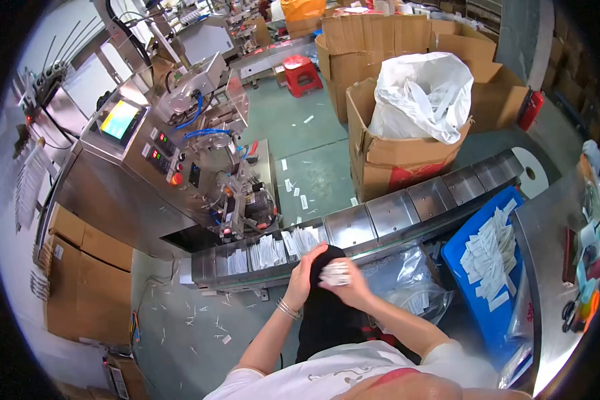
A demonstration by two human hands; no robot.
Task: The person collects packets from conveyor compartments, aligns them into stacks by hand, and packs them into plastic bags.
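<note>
My right hand (357, 292) is closed around a small bundle of white slim packets (335, 273), held above my lap with their ends toward me. My left hand (301, 279) lies against the black-clothed knee (321, 263), fingers stretched forward and no packet visible in it. A metal bangle circles the left wrist. Just beyond my hands runs a metal conveyor with compartments (351, 227). Its nearer left compartments hold upright rows of white packets (268, 252).
A machine with a lit screen (119, 121) stands left of the conveyor. Behind it is a carton (387, 157) with a white bag (423, 93). At right, a blue tray (457, 250) holds loose packets beside a metal table (547, 233). Packets litter the floor.
</note>
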